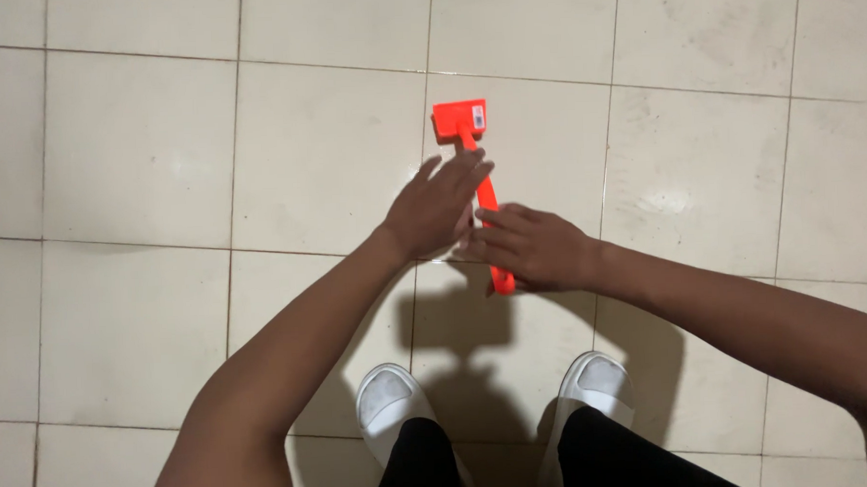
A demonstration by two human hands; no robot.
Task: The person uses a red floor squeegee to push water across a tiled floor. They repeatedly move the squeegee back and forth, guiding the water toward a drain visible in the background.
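Orange plastic brush (476,165), flat rectangular head on a long slim handle, is held out over the tiled floor (132,148), ahead of the person's white shoes (393,400). Its long axis runs near to far, tilting slightly left toward the far end: the head is far, the handle end near, showing just below the right hand (535,250). That hand lies across the lower handle from the right, its fingers (495,214) curled closed around it. The left hand (437,205) comes in from the left and sits higher up, nearer the head; its fingers (464,166) are spread open and lie flat against the upper handle, touching rather than gripping. Both hands meet at mid-handle, nearly touching each other.
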